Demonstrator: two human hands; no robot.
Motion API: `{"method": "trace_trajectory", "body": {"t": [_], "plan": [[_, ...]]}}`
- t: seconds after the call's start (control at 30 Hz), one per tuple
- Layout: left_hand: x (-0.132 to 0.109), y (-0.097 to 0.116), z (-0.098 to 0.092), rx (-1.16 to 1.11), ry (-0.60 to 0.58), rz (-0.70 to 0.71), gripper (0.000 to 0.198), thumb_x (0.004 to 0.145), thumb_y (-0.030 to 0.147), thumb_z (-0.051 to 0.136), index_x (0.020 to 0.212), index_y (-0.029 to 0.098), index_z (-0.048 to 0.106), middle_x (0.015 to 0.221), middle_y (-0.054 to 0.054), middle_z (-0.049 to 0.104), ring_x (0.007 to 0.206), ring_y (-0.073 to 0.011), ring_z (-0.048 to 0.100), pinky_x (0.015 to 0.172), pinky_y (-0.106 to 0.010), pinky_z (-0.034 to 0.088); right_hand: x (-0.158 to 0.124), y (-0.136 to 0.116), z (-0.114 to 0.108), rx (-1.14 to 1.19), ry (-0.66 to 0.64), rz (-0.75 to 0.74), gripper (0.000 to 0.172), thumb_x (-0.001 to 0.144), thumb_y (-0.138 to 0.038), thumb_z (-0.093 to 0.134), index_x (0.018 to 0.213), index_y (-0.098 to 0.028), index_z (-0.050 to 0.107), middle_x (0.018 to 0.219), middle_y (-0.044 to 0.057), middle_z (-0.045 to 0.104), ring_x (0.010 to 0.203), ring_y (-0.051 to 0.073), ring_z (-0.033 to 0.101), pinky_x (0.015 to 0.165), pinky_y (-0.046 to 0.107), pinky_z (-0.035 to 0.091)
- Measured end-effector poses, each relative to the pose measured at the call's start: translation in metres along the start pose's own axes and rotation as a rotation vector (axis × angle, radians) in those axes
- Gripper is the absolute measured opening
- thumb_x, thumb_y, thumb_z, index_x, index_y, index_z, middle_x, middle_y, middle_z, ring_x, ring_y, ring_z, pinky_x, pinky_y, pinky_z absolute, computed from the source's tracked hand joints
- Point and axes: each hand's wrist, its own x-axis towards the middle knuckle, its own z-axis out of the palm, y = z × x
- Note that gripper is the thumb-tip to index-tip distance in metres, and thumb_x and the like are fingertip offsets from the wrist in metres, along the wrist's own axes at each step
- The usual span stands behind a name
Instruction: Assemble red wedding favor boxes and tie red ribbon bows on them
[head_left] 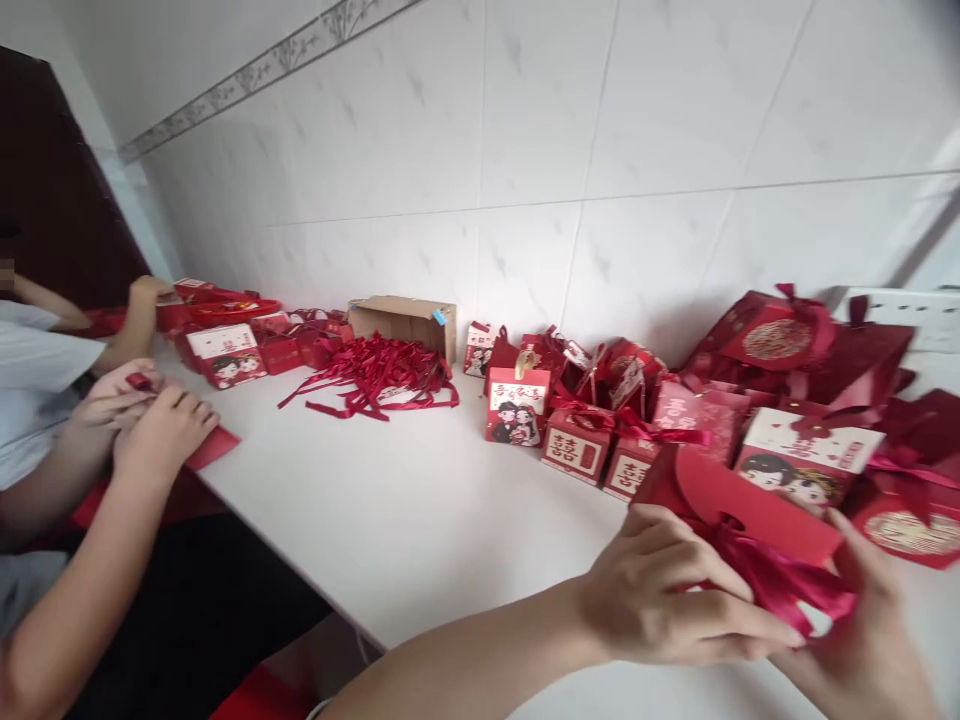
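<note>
At the lower right, both my hands hold a red gift box (739, 510) with a curved flap and a red ribbon (787, 585) hanging from it. My left hand (667, 600) grips the box's near side, fingers pinching the ribbon. My right hand (874, 625) closes on the ribbon and the box's right end. Behind them on the white table (420, 520) stand several finished red boxes (574, 440) with cartoon couples and bows.
A pile of loose red ribbons (375, 375) lies before an open cardboard box (405, 320) at the tiled wall. At the left another person's hands (146, 415) fold a red sheet. More red boxes (225, 352) sit at the far left.
</note>
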Motion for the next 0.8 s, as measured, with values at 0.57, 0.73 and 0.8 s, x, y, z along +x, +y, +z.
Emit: {"method": "trace_trajectory", "body": {"t": [0.57, 0.73, 0.8], "plan": [[0.018, -0.002, -0.027, -0.186, 0.184, 0.117, 0.017, 0.081, 0.009, 0.059, 0.093, 0.021, 0.061, 0.068, 0.002, 0.058, 0.065, -0.0131, 0.054, 0.068, -0.03, 0.046, -0.002, -0.016, 0.009, -0.135, -0.274, -0.183, 0.103, 0.073, -0.054, 0.068, 0.147, -0.022, 0.004, 0.137, 0.019, 0.036, 0.127, 0.035, 0.041, 0.095, 0.055, 0.047], [0.02, -0.002, -0.029, -0.166, 0.17, 0.126, 0.017, 0.079, 0.008, 0.061, 0.09, 0.02, 0.061, 0.066, 0.002, 0.058, 0.063, -0.0119, 0.055, 0.07, -0.03, 0.046, -0.001, -0.015, 0.009, -0.105, -0.282, -0.185, 0.102, 0.074, -0.053, 0.067, 0.147, -0.021, 0.004, 0.137, 0.019, 0.035, 0.127, 0.034, 0.04, 0.098, 0.054, 0.045], [0.02, -0.001, -0.029, -0.149, 0.161, 0.135, 0.014, 0.08, 0.008, 0.06, 0.089, 0.019, 0.06, 0.066, 0.002, 0.058, 0.064, -0.0116, 0.055, 0.071, -0.03, 0.046, 0.0, -0.016, 0.008, -0.112, -0.283, -0.185, 0.1, 0.075, -0.054, 0.066, 0.147, -0.022, 0.005, 0.137, 0.019, 0.036, 0.127, 0.034, 0.04, 0.097, 0.054, 0.046]]}}
